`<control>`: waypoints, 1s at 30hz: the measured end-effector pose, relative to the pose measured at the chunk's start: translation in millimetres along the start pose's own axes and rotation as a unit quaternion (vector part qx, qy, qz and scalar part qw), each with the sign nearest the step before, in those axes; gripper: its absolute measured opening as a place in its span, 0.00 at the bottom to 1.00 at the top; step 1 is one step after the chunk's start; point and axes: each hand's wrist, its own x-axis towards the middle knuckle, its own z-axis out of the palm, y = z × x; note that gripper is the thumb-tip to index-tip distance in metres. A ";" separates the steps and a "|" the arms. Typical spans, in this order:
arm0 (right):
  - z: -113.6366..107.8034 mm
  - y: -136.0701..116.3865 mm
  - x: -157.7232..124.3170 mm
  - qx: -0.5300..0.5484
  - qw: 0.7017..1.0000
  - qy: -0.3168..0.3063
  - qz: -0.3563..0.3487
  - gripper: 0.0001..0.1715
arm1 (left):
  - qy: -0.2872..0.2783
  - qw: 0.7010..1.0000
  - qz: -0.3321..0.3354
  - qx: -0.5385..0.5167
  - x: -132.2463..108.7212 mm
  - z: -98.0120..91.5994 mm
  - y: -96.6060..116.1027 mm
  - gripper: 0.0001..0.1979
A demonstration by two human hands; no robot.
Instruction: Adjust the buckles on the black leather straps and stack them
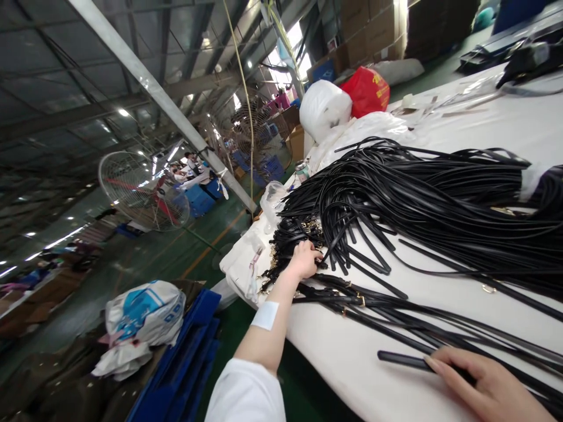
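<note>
A big heap of long black straps [440, 199] with small gold clasps lies across a white table [352, 363]. My left hand [305, 259] reaches out to the heap's left end, fingers curled into the strap ends and clasps there. My right hand [488, 387] rests at the bottom right, fingers pressed flat on a single black strap [398, 358] lying on the table. A white patch sticks to my left forearm.
White plastic bags [325, 108] and a red bag [366, 89] sit at the table's far end. Two large floor fans [141, 190] stand on the green floor to the left. Blue crates [185, 357] and a stuffed sack [143, 319] lie below the table edge. People work far off.
</note>
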 end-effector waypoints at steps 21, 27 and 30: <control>-15.4 0.4 -1.8 0.277 0.952 0.088 0.090 0.29 | -0.054 0.940 0.073 -0.327 -70.0 -42.1 103.9 0.07; -18.2 3.2 -2.3 0.386 0.906 0.128 0.113 0.29 | -0.170 0.735 0.065 -0.653 -71.8 -15.0 146.3 0.20; -18.7 1.9 -1.8 0.399 0.902 0.128 0.107 0.29 | -0.190 0.648 0.077 -0.733 -65.8 -12.4 152.8 0.18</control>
